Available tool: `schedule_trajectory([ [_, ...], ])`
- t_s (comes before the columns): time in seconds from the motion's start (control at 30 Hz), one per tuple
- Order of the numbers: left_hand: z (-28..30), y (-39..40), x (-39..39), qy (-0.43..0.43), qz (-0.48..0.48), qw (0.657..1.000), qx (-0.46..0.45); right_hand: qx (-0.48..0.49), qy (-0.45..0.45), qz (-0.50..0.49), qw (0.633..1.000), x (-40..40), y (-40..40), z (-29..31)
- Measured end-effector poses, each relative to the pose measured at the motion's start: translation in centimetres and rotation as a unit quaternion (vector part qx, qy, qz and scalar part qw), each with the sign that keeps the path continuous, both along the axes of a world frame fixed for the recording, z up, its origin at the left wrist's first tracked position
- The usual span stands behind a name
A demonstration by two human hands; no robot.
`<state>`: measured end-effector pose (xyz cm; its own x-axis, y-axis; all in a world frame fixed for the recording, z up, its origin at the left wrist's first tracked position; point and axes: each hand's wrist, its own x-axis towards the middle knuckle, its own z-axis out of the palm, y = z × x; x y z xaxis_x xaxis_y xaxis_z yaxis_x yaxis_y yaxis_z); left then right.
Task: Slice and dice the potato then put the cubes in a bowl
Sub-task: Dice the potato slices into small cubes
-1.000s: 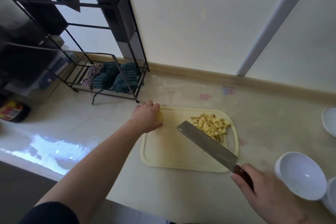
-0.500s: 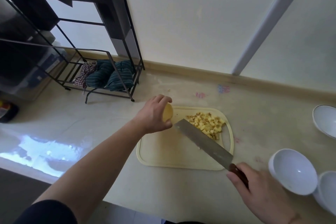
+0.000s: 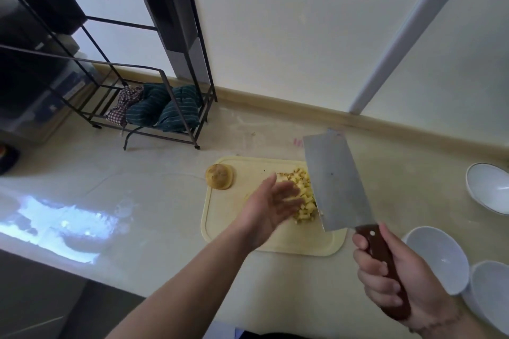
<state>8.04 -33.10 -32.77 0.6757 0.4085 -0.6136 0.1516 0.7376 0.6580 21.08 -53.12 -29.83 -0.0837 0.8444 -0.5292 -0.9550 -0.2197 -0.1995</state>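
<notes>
The potato cubes [image 3: 304,195] lie in a loose yellow heap on the right half of the cutting board [image 3: 228,231], pressed between the cleaver [image 3: 337,183] on their right and the left hand [image 3: 271,208] on their left. The left hand is spread, fingers straight and a little blurred, its palm turned toward the heap and its fingertips against the near cubes; it grips nothing. The cleaver's broad blade stands steeply tilted with its long edge down at the heap, one small cube stuck low on the steel. The right hand [image 3: 391,281] wraps its fingers round the dark wooden handle. An uncut potato end [image 3: 219,176], skin side up, sits on the board's far left corner, well apart from the cubes. The board rests on a pale countertop [image 3: 137,201]. To the right of the board stand three white bowls: one [image 3: 440,259] near the knife hand, another [image 3: 489,294] just beside it at the frame's edge, and a third [image 3: 489,187] farther back. At the back left a black wire rack [image 3: 162,107] holds striped green cloths [image 3: 162,110] on its lowest shelf
</notes>
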Motion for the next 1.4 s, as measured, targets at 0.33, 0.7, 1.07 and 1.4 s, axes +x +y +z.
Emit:
schedule_trajectory([
  [0.33,0.7,-0.6,0.8,-0.129,0.020,0.951,-0.279,0.092,0.077,0.054,0.991,0.4,-1.5,-1.8],
  [0.7,-1.7,0.3,2.7,0.113,-0.145,0.888,0.422,0.045,0.026,0.003,0.999,2.0,-3.2,-2.5],
  [1.07,-4.1,-0.6,4.1,0.126,-0.091,0.787,0.597,-0.094,-0.104,-0.043,0.989,0.7,-2.4,0.9],
  [1.4,-0.5,-1.5,3.5,0.116,-0.075,0.879,0.457,-0.105,-0.120,-0.045,0.986,0.5,-1.7,1.4],
])
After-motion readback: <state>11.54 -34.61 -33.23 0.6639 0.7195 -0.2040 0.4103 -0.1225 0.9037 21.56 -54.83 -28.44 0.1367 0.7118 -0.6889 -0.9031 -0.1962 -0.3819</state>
